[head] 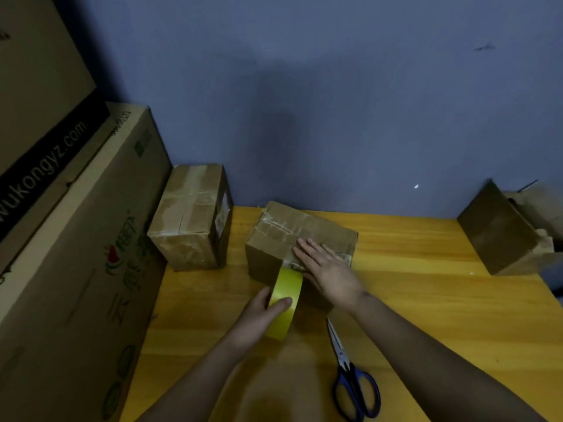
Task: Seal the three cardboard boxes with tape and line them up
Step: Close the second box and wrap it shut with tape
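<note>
A cardboard box [274, 239] sits mid-table on the yellow wooden table [426, 284]. My right hand [326, 266] lies flat on its top, fingers straight, pressing near the front edge. My left hand [262, 315] grips a yellow tape roll [285, 303] just in front of the box, and a strip runs from the roll up to the box's front top edge. A second box [189, 217], with old tape on it, stands at the table's far left corner. A third box [499, 233] stands tilted at the far right edge.
Blue-handled scissors [350, 376] lie shut on the table near my right forearm. Large printed cartons [76, 239] stack along the left side. A blue-grey wall [335, 102] stands behind the table.
</note>
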Demonstrator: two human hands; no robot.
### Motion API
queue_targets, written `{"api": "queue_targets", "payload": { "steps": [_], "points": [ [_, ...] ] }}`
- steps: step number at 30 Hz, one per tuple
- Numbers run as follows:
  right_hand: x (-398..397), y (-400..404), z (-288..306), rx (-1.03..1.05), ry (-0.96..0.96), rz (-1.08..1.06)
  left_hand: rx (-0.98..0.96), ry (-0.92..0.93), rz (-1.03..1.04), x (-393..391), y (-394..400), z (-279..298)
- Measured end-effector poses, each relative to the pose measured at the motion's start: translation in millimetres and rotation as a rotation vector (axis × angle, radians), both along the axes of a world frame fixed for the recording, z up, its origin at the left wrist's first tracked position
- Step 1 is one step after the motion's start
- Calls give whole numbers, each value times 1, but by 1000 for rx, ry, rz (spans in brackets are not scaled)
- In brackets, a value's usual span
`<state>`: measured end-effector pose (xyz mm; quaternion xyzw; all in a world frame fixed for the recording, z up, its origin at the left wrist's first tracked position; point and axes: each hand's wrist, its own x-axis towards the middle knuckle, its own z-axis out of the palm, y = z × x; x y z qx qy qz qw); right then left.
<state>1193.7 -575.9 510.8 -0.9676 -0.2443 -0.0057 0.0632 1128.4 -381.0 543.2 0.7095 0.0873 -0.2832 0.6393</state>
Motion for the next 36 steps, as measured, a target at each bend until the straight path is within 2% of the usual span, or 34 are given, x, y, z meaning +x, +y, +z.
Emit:
{"api": "queue_targets", "payload": {
  "steps": [5,9,12,17,21,25,31,36],
  "points": [
    [8,11,14,109,42,-54,35,-73,26,26,8,22],
    [16,20,27,346,189,-179,213,-188,-78,60,22,58],
    [24,22,25,584,285,-277,414,-357,-159,83,22,81],
    [41,10,19,793,401,-409,733,-679,-435,103,4,97],
    [48,0,9,935,574,-520,850,-862,-424,122,-24,100],
    [36,-5,-15,981,623,-632,879,-871,-499,134,-41,84],
    [26,-6,-32,945,489,-657,848,-925,-561,133,-49,64],
    [29,-3,-40,945,477,-701,1017,-976,-746,135,-41,60]
  ]
}}
